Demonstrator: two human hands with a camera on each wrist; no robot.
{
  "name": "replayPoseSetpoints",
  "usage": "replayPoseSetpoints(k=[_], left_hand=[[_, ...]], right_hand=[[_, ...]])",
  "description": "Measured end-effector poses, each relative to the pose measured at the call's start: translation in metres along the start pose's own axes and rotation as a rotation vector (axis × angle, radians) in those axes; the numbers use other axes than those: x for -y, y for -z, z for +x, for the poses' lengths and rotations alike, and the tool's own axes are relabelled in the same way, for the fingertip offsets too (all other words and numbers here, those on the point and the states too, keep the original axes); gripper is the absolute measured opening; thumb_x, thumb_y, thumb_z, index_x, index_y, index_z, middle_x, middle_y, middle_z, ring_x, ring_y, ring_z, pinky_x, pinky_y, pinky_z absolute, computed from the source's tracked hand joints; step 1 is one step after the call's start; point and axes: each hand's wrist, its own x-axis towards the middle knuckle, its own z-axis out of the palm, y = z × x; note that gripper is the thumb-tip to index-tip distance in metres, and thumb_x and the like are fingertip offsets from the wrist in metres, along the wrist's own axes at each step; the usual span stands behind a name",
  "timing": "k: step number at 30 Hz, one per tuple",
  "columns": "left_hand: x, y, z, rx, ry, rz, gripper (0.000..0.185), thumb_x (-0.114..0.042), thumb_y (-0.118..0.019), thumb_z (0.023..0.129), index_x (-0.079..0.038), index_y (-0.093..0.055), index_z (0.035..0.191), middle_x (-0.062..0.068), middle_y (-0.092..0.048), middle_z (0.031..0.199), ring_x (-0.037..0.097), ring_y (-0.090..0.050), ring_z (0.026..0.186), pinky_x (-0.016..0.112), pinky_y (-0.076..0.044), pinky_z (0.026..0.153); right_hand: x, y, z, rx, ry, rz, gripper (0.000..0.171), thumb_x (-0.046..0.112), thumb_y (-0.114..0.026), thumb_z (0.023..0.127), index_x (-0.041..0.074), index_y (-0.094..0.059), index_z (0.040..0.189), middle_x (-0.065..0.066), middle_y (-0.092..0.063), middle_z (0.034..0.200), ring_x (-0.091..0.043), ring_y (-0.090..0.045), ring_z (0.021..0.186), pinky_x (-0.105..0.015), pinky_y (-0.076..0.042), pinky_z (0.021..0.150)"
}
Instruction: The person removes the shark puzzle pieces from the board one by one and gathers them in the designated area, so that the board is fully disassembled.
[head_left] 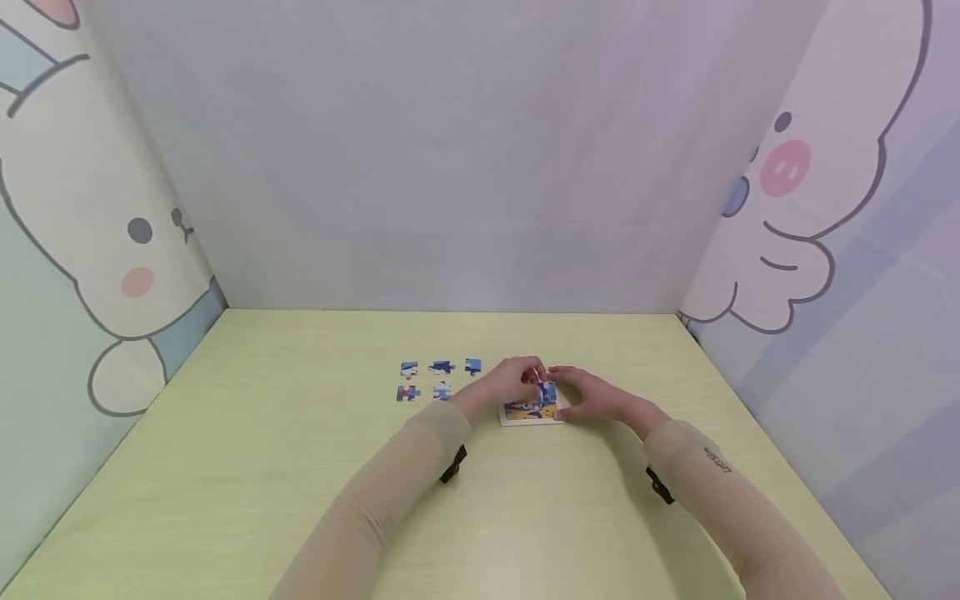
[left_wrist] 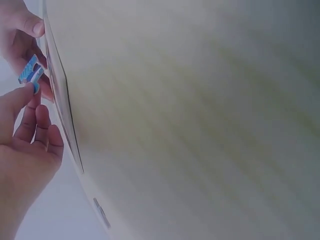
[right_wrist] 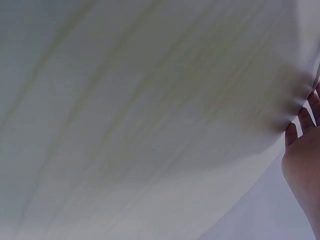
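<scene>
A small blue jigsaw piece [left_wrist: 31,72] is pinched between the thumb and index finger of my left hand [head_left: 512,381], held just above the puzzle tray. This tray [head_left: 528,422] has a pale rim and holds a partly visible blue and yellow picture; my left hand covers its upper left part. At its right side, my right hand [head_left: 596,396] rests with the thumb near the lower corner and the fingers extended toward the upper edge. In the right wrist view, fingertips [right_wrist: 291,131] of that hand touch the table.
Left of the tray, loose pieces lie in two rows: a blue piece [head_left: 472,366], a dark blue one [head_left: 442,367], a red and blue one [head_left: 407,392] and several others. A pale yellow table [head_left: 300,458] extends around them, with a grey wall [head_left: 450,167] behind.
</scene>
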Motion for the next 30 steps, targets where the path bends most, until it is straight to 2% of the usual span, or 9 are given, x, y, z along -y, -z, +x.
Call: replayPoseSetpoints(k=[5, 9, 15, 24, 30], left_hand=[[-0.003, 0.005, -0.006, -0.015, 0.019, -0.033, 0.017, -0.009, -0.062, 0.089, -0.019, -0.060, 0.102, -0.002, -0.059, 0.089, 0.012, -0.056, 0.079, 0.023, -0.046, 0.069], [-0.003, 0.012, -0.010, -0.025, 0.018, -0.019, 0.012, -0.013, -0.062, 0.090, -0.020, -0.061, 0.101, -0.003, -0.060, 0.088, 0.010, -0.056, 0.080, 0.023, -0.046, 0.070], [-0.002, 0.024, -0.016, -0.039, 0.010, -0.002, 0.012, -0.014, -0.064, 0.090, -0.018, -0.062, 0.101, -0.003, -0.062, 0.089, 0.010, -0.057, 0.083, 0.023, -0.046, 0.075], [0.001, 0.042, -0.029, -0.052, 0.003, -0.024, 0.012, -0.013, -0.064, 0.090, -0.013, -0.062, 0.102, 0.000, -0.064, 0.091, 0.011, -0.059, 0.084, 0.025, -0.048, 0.074], [0.006, 0.054, -0.041, -0.064, 0.037, -0.040, 0.011, -0.012, -0.064, 0.090, -0.012, -0.062, 0.101, 0.001, -0.064, 0.088, 0.014, -0.060, 0.082, 0.026, -0.048, 0.072]], right_hand=[[0.000, 0.000, 0.001, 0.002, -0.015, -0.004, 0.080, 0.045, -0.071, 0.081, 0.010, -0.037, 0.144, -0.012, -0.028, 0.153, -0.037, -0.021, 0.141, -0.055, -0.016, 0.111], [-0.001, -0.001, 0.001, -0.002, -0.015, -0.008, 0.081, 0.044, -0.071, 0.081, 0.009, -0.036, 0.144, -0.012, -0.028, 0.153, -0.036, -0.021, 0.141, -0.054, -0.016, 0.111], [-0.001, 0.001, 0.000, 0.002, -0.009, -0.015, 0.078, 0.043, -0.071, 0.081, 0.012, -0.038, 0.144, -0.012, -0.028, 0.153, -0.037, -0.020, 0.141, -0.055, -0.016, 0.111], [-0.002, 0.002, -0.002, 0.007, -0.025, -0.014, 0.076, 0.041, -0.071, 0.082, 0.013, -0.038, 0.144, -0.011, -0.027, 0.153, -0.037, -0.020, 0.141, -0.056, -0.016, 0.111], [-0.003, 0.001, -0.002, 0.006, -0.023, -0.018, 0.076, 0.040, -0.071, 0.082, 0.012, -0.037, 0.144, -0.011, -0.026, 0.154, -0.037, -0.019, 0.141, -0.055, -0.015, 0.111]])
